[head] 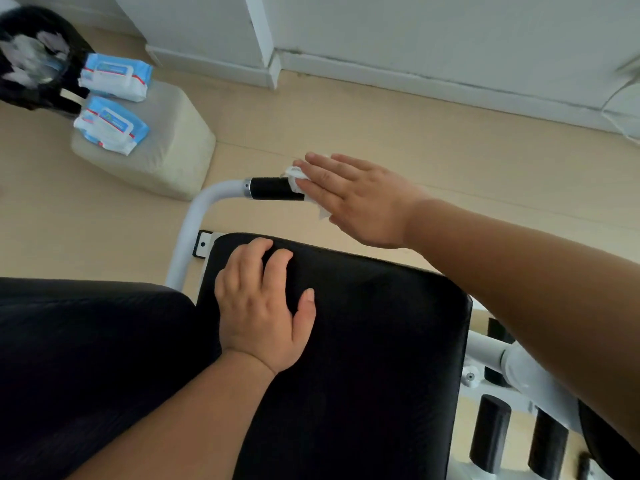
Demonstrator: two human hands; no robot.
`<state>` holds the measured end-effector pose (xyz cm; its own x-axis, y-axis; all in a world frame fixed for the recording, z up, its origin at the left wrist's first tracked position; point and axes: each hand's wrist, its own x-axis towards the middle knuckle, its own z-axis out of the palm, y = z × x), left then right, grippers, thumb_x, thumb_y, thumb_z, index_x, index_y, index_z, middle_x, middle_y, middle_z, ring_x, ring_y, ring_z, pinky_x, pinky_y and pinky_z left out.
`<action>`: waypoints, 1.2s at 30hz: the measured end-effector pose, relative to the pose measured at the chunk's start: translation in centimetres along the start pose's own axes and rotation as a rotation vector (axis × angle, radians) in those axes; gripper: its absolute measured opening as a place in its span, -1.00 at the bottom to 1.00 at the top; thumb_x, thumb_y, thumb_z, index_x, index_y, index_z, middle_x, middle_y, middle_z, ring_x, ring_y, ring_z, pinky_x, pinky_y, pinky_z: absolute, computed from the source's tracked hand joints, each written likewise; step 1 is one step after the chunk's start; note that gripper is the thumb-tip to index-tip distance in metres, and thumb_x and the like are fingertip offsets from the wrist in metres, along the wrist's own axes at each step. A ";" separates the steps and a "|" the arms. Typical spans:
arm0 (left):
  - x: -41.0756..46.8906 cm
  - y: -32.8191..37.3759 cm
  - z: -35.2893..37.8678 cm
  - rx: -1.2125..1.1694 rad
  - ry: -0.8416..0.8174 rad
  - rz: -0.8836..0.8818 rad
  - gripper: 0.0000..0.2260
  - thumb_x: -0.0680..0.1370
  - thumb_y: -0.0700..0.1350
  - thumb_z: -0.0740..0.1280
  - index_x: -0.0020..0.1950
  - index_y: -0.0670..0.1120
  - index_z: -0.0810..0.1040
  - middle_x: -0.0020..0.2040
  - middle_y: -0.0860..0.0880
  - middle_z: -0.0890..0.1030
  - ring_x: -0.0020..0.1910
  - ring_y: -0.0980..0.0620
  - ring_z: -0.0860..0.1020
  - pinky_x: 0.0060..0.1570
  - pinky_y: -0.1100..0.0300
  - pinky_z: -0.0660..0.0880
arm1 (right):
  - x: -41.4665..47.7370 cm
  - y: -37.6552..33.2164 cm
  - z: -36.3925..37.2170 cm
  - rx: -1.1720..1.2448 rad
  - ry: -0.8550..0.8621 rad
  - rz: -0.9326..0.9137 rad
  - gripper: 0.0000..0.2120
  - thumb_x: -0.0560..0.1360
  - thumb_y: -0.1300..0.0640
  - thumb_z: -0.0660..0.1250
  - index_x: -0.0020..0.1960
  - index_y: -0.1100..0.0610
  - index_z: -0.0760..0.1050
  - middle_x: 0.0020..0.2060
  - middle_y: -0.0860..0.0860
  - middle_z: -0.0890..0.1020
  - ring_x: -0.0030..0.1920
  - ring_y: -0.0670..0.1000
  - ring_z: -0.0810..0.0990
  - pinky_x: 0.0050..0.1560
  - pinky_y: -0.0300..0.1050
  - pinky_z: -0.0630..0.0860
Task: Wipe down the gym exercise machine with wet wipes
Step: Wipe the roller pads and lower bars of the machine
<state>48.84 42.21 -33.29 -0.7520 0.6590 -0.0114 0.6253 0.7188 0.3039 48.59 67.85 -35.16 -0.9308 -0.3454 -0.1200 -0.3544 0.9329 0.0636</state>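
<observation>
While the right hand (356,199) lay flat with its fingers straight and close together, it pressed a crumpled white wet wipe (297,177) against the free end of the black handle grip (268,188), a little above the middle of the view towards twelve o'clock. The wipe bunched between the fingers and the grip's end, and one corner hung below the hand. The grip capped a white tubular bar (194,216) that curved down towards seven o'clock, past the corner of the black seat pad (363,341).

The left hand (263,306) rested palm down on the pad's near-left part. Its fingers were lightly bent and somewhat apart, the thumb splayed towards three o'clock, and it held nothing. At eight o'clock of that hand a leg in dark cloth (86,341) filled the lower left.

Out at ten o'clock a cream foam block (173,143) sat on the beige floor with two blue-and-white wet wipe packs (116,76) lying on it, one behind the other. Touching the block at its far-left side stood a black bag (24,88) with pale crumpled scraps inside. At five o'clock black foam rollers (490,434) stood on the machine's white frame.
</observation>
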 end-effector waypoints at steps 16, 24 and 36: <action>0.0 -0.1 0.2 -0.002 0.043 0.024 -0.54 0.50 0.11 0.22 0.28 -0.14 0.42 0.32 -0.18 0.39 0.33 -0.29 0.39 0.23 -0.20 0.32 | -1.6 0.1 0.0 0.130 0.003 0.046 -0.35 0.63 0.12 0.19 0.66 0.21 0.07 0.61 0.17 0.22 0.62 0.21 0.18 0.54 0.08 0.23; 0.1 -0.2 0.4 -0.018 0.067 0.031 -0.54 0.50 0.11 0.22 0.29 -0.14 0.41 0.32 -0.19 0.41 0.33 -0.29 0.39 0.23 -0.20 0.32 | -4.6 0.3 0.4 -0.076 0.024 -0.034 -0.38 0.64 0.20 0.16 0.65 0.25 0.04 0.66 0.20 0.04 0.65 0.24 0.03 0.62 0.12 0.00; 0.0 -0.2 0.3 -0.048 0.090 0.043 -0.55 0.53 0.12 0.20 0.28 -0.16 0.42 0.28 -0.20 0.40 0.29 -0.28 0.36 0.24 -0.23 0.34 | -10.6 -1.2 -3.5 -0.010 0.013 0.289 -0.45 0.61 0.35 0.13 0.61 0.25 0.22 0.62 0.20 0.20 0.61 0.23 0.20 0.49 0.15 0.29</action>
<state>48.78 42.09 -33.63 -0.7415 0.6652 0.0878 0.6486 0.6772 0.3474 58.57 70.04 -30.46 -0.9944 -0.0666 -0.0824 -0.0750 0.9919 0.1028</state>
